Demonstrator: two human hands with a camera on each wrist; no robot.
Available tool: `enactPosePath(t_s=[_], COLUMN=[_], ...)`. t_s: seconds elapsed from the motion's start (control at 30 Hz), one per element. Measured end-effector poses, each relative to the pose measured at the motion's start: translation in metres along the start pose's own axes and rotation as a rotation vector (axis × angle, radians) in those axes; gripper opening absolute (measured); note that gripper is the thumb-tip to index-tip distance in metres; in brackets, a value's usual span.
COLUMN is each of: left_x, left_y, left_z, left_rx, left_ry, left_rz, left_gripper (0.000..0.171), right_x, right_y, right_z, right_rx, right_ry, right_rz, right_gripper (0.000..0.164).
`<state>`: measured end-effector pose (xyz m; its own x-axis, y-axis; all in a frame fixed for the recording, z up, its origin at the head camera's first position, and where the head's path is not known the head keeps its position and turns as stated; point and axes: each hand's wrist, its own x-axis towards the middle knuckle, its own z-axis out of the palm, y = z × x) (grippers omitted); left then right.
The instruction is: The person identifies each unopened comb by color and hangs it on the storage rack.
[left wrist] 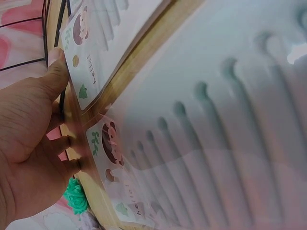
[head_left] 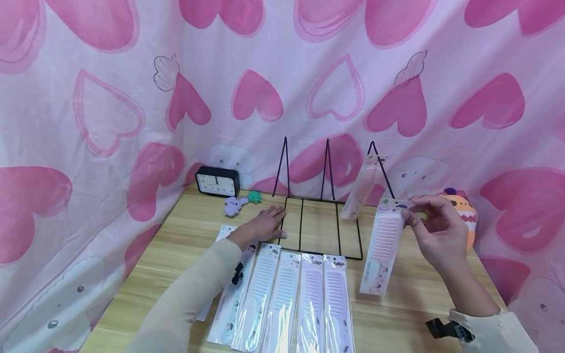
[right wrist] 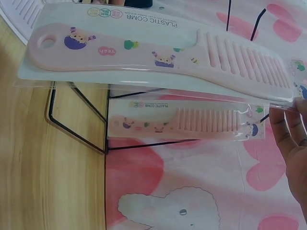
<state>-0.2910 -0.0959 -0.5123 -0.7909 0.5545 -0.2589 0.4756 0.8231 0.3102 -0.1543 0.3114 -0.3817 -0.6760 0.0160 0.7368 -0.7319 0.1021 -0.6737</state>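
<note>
My right hand (head_left: 439,235) pinches the top corner of a packaged pink plastic comb (head_left: 383,247), which hangs upright at the front of a black wire display rack's right prong (head_left: 383,171). Farther back on that prong hangs another packaged pink comb (head_left: 362,189); both combs show in the right wrist view. My left hand (head_left: 262,226) rests on the left side of the rack's base (head_left: 301,225), fingers spread and thumb apart. In the left wrist view, packaged combs (left wrist: 192,143) lie close beside that hand.
Several packaged combs (head_left: 312,299), blue-white and purple, lie in a row on the wooden table before the rack. A black clock (head_left: 217,181), a purple toy (head_left: 234,206) and a green one (head_left: 254,196) stand back left. An orange plush (head_left: 471,220) sits behind my right hand.
</note>
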Motion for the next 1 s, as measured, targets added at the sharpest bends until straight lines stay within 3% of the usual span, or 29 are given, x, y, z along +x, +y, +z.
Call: enactPosePath(t_s=[0.37, 0.67, 0.8, 1.0], left_x=[0.001, 0.001, 0.002, 0.003], left_y=[0.001, 0.001, 0.001, 0.000], left_z=[0.000, 0.000, 0.001, 0.003], left_rx=[-0.002, 0.004, -0.005, 0.009], left_ry=[0.005, 0.001, 0.000, -0.002], left_rz=[-0.002, -0.004, -0.019, -0.018], left_gripper=[0.085, 0.086, 0.086, 0.086], right_x=[-0.002, 0.004, 0.010, 0.021], right_y=[0.005, 0.006, 0.012, 0.023], right_z=[0.000, 0.007, 0.009, 0.012], right_rx=[0.035, -0.255, -0.337, -0.368], right_ry=[0.024, 0.042, 0.049, 0.063], right_rz=[0.002, 0.083, 0.102, 0.139], right_gripper=[0.041, 0.039, 0.039, 0.036])
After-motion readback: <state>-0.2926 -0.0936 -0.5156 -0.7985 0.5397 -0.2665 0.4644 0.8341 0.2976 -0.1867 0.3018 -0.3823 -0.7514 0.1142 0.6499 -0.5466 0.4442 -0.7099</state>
